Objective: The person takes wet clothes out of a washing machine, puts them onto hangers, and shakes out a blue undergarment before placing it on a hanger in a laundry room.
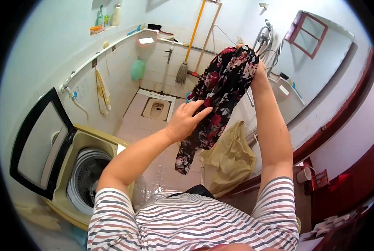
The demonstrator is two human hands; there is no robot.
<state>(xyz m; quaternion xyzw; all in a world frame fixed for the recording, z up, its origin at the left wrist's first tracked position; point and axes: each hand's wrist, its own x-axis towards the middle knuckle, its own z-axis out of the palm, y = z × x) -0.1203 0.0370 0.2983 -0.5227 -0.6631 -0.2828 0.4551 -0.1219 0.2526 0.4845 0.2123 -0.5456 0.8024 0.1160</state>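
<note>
A black garment with red, pink and pale flowers (220, 92) hangs in front of me, long and gathered at its top. My right hand (259, 76), raised high, grips that upper end, and the cloth hides most of its fingers. Against the garment's left side rests my left hand (187, 120), its fingers spread and stretched over the fabric. Below my left forearm stands a top-loading washing machine (79, 144) with its dark-framed lid (40, 142) raised. Some dark laundry shows inside its drum (90, 178), partly hidden by my arm.
A squat toilet (157, 108) is set in the tiled floor ahead. A mop (182, 71) leans at the far wall. An olive-coloured cloth (233, 159) hangs beneath the garment at right. A mirror (320, 50) and a shower fixture (264, 35) are on the right wall.
</note>
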